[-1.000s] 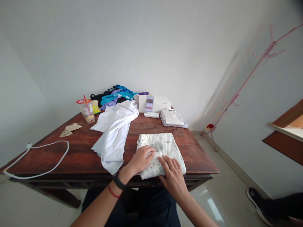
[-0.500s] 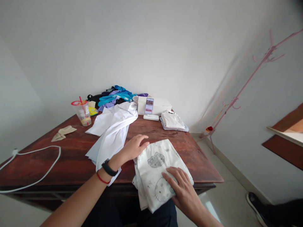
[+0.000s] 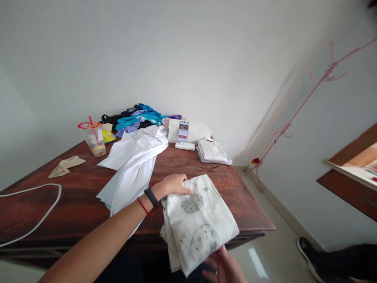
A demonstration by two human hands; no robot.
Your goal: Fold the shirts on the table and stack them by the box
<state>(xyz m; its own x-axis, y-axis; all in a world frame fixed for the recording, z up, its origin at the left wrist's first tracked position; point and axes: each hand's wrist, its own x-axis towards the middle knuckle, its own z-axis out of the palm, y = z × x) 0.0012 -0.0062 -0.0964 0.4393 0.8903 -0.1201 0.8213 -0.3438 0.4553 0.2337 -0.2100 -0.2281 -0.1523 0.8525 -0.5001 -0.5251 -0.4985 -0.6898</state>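
Observation:
A folded white garment (image 3: 203, 220) with grey cartoon cat-face prints lies at the near table edge, its lower part hanging over toward my lap. My left hand (image 3: 175, 184), with a black band and a red string at the wrist, grips its far left corner, thumb on top. My right hand (image 3: 225, 269) is at the near right edge of the garment, the thumb by the hem and the fingers curled below it; part of the hand is blurred. To the left, a white garment (image 3: 138, 157) is laid loosely over a pale grey one (image 3: 113, 188).
Across the wooden table (image 3: 76, 204) stand a plastic cup (image 3: 94, 139), a clothes pile (image 3: 141, 120), a white box (image 3: 197, 131), a phone (image 3: 183, 131) and a folded stack (image 3: 212, 151). A beige cloth (image 3: 66, 166) and white cable (image 3: 53, 212) lie left. A pink coat rack (image 3: 303, 104) stands right.
My right hand has slid off the top of the printed garment to its near lower edge. My left hand has moved onto the far left corner, thumb over the fabric. The view has shifted slightly.

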